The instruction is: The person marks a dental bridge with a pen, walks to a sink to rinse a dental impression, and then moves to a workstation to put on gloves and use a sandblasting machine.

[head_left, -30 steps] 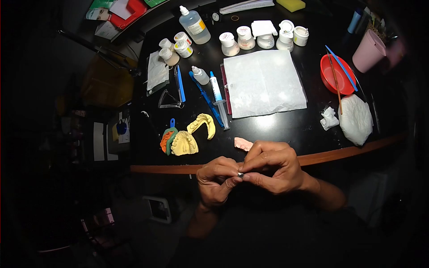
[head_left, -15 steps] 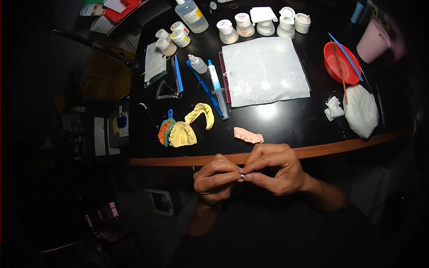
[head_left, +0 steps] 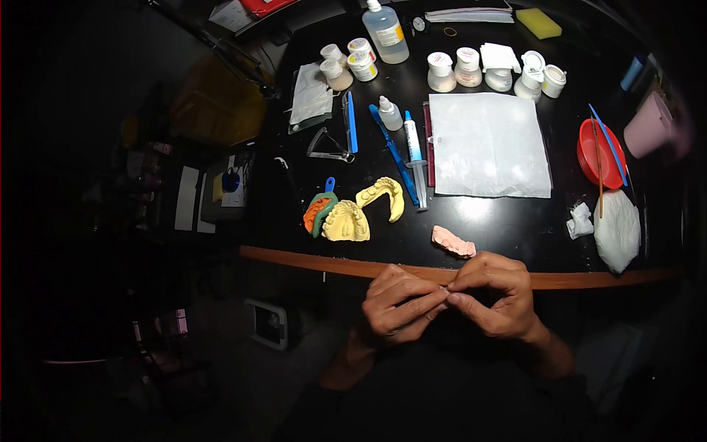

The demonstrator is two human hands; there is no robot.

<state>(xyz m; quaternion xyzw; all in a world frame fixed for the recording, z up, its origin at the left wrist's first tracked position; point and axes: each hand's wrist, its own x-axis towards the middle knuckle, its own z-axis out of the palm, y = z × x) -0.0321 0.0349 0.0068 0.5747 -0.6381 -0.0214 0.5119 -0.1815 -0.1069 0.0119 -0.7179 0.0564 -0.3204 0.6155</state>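
Observation:
My left hand [head_left: 403, 306] and my right hand [head_left: 495, 296] meet fingertip to fingertip just below the table's front edge. Both are pinched around something tiny, mostly hidden between the fingertips. Just beyond my right hand lies a pink dental model piece [head_left: 452, 241]. To the left on the table are a cream dental arch model [head_left: 346, 222], a pale yellow horseshoe-shaped model [head_left: 383, 196] and a green and orange impression [head_left: 319, 214] with a blue handle.
A white sheet [head_left: 487, 147] lies mid-table, with a syringe [head_left: 416, 151] and blue brush [head_left: 394, 151] on its left. Jars [head_left: 468, 68] and a bottle [head_left: 387, 33] stand behind. At right are a red bowl [head_left: 589, 158], white cloth bundle [head_left: 617, 232] and pink cup [head_left: 648, 129].
The view has shifted, so the table and hands appear further right. The small shiny metallic object seen between my fingertips before is now mostly covered.

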